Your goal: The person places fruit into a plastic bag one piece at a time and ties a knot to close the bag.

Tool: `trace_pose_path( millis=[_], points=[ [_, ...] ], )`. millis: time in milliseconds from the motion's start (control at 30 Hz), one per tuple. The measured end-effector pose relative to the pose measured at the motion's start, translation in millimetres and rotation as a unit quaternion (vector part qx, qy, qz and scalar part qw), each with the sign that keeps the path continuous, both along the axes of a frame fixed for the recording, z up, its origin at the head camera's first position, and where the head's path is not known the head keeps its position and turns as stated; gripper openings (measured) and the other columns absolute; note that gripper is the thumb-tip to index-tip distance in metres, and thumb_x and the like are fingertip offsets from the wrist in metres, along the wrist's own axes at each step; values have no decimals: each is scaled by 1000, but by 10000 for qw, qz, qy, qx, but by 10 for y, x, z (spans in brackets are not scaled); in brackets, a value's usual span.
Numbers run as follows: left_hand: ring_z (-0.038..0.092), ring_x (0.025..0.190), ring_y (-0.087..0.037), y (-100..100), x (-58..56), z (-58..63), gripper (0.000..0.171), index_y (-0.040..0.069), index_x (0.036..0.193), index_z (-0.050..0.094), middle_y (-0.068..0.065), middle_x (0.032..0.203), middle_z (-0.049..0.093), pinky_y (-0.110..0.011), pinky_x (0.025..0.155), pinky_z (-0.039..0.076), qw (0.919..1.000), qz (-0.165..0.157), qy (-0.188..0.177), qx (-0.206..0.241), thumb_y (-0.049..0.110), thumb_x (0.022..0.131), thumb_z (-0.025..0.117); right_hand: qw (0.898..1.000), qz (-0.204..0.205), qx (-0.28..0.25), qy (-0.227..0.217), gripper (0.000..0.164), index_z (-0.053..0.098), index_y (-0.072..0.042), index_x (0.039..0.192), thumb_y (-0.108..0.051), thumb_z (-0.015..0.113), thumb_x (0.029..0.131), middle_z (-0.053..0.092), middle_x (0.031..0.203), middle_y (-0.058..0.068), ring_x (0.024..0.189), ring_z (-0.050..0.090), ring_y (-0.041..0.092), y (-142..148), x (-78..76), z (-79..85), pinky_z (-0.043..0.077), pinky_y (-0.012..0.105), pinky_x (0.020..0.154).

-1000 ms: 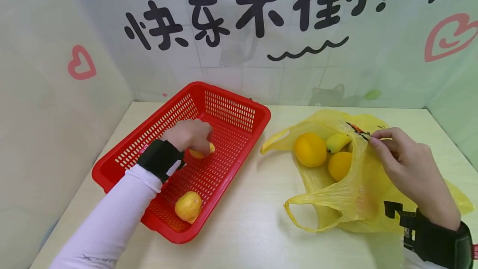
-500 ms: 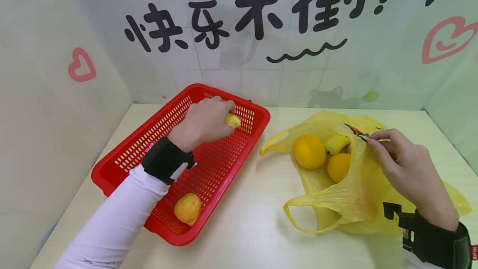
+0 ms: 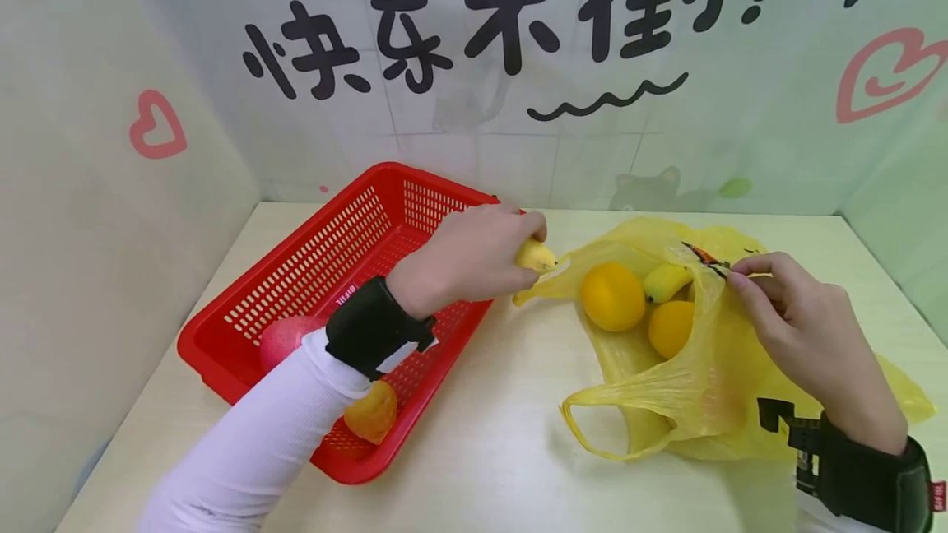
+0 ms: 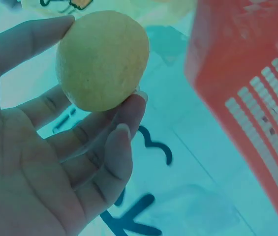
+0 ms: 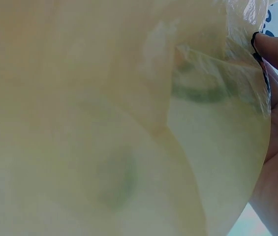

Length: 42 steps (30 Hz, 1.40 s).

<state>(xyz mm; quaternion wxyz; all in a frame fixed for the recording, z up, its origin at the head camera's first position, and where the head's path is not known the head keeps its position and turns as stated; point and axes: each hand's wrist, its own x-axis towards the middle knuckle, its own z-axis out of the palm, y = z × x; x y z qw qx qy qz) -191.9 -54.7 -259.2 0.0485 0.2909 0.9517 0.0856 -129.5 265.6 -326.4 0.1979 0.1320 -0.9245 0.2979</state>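
Note:
My left hand point(image 3: 474, 257) grips a yellow rounded fruit point(image 3: 535, 257), its exact kind unclear, just past the right rim of the red basket point(image 3: 444, 370). In the left wrist view the fruit point(image 4: 102, 61) sits between thumb and fingertips. My right hand point(image 3: 810, 336) pinches the printed edge of a yellow plastic bag point(image 3: 729, 377), holding its mouth up. Inside the bag lie two oranges, one orange point(image 3: 613, 296) at the front, and a yellow fruit with a dark green tip point(image 3: 666, 282). The right wrist view is mostly filled by the bag point(image 5: 129, 98).
In the basket rest a yellow-orange fruit point(image 3: 373, 413) and a pinkish-red fruit point(image 3: 285, 342), partly behind my left sleeve. Basket and bag stand on a pale table point(image 3: 511, 434), with a printed cloth point(image 3: 474, 138) behind. A bag handle loop point(image 3: 603, 455) lies toward the front.
My left hand lifted the yellow fruit from the basket's middle and carried it rightward over the rim toward the bag. The pinkish-red fruit came into view. My right hand kept still.

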Motion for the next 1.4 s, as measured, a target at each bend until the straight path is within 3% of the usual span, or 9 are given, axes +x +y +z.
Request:
trace_pose_path(
  millis=[200,433,700,900,1067,1167,1300,1400],
  points=[
    [55,83,-14,204,18,-16,34,20,120,60,0,98,58,-24,62,47,9990,-437,-24,36,34,90,66,10000,-44,50,11,15,60,1,110,-7,59,98,71,93,31,66,48,-17,-18,-2,20,36,8,55],
    [55,87,-13,502,84,-139,36,21,124,58,2,102,57,-23,66,46,9959,-870,-214,-86,37,93,63,9999,-100,76,-116,15,60,1,110,-8,59,98,71,93,31,67,48,-18,-10,7,15,36,9,55],
    [52,90,-9,809,102,-286,28,22,117,59,6,96,54,-21,65,43,9940,-1066,-197,109,37,94,62,9999,-89,131,-50,15,60,-1,109,-12,58,99,72,90,28,65,49,-16,-36,-3,18,37,10,54],
    [53,91,-7,1047,90,-406,30,25,120,58,10,97,56,-21,73,44,9920,-1253,100,-73,39,94,62,9998,-40,164,47,14,60,-1,108,-11,58,99,72,90,28,65,49,-17,-34,-10,11,37,9,54],
    [57,90,-6,1234,92,-479,35,28,124,58,12,101,61,-24,72,47,9923,-1208,196,-193,44,93,62,9998,-36,150,99,14,60,0,108,-10,58,98,71,91,29,66,48,-21,-25,0,5,38,8,55],
    [56,86,-5,1310,115,-521,30,25,117,59,12,97,60,-21,69,45,9933,-1152,-30,21,42,93,64,9998,-32,132,112,14,60,0,108,-10,58,98,71,91,30,67,47,-22,-22,0,5,38,7,55],
    [53,80,-5,1375,170,-585,13,20,99,58,10,86,55,-17,66,41,9921,-1144,-193,475,32,94,63,9996,-41,179,222,13,60,0,108,-9,57,99,71,89,29,61,46,-17,-29,4,10,36,9,53],
    [53,77,-5,1409,206,-615,10,19,90,54,9,80,51,-15,64,40,9910,-1141,-237,662,25,95,60,9992,-54,231,315,13,60,0,108,-10,56,100,72,87,28,56,45,-11,-34,9,12,35,11,51]
  ],
)
